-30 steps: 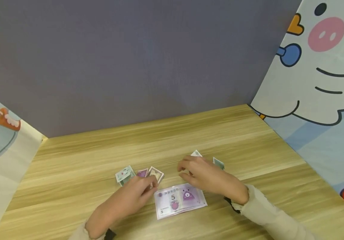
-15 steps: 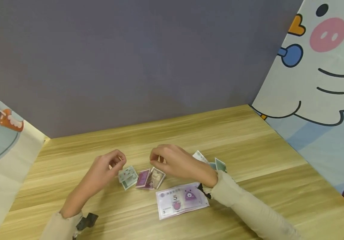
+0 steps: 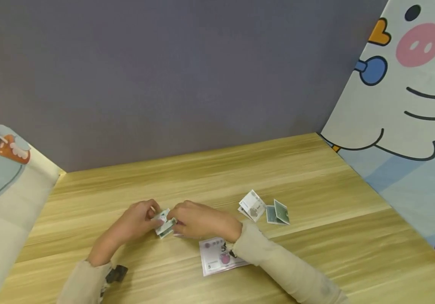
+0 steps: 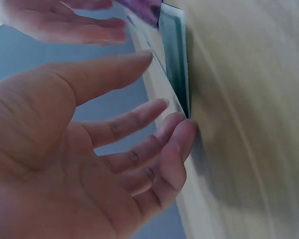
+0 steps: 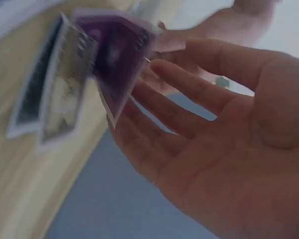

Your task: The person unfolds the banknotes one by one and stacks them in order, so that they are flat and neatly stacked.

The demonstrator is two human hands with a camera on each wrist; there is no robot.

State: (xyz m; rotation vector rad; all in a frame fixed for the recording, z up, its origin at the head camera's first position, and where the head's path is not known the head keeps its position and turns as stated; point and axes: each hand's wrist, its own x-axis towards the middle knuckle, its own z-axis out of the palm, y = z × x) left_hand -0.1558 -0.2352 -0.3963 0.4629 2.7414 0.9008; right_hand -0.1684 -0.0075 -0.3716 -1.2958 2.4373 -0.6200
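In the head view my left hand (image 3: 135, 221) is at the left edge of a small folded green play banknote (image 3: 166, 228), thumb over its face. My right hand (image 3: 202, 220) reaches in from the other side, fingertips near the note's right edge. The left wrist view shows the left thumb and index finger spread apart, with other fingertips touching the green banknote (image 4: 174, 55). Fairly straight fingers of the right hand (image 5: 204, 114) lie against a folded purple banknote (image 5: 117, 57) in the right wrist view. A brownish folded banknote (image 5: 67, 89) stands beside it; the right hand covers it in the head view.
A flat purple 5 banknote (image 3: 215, 261) lies nearer me, partly under the right sleeve. Further right stand a folded pale banknote (image 3: 253, 206) and a folded green one (image 3: 279, 212). A grey panel (image 3: 187, 84) rises behind the wooden table (image 3: 133, 177); printed panels flank it.
Both hands have moved left from around the purple 5 note to the small folded green note. The right forearm now crosses that larger note, and the pale and green notes at right are uncovered.
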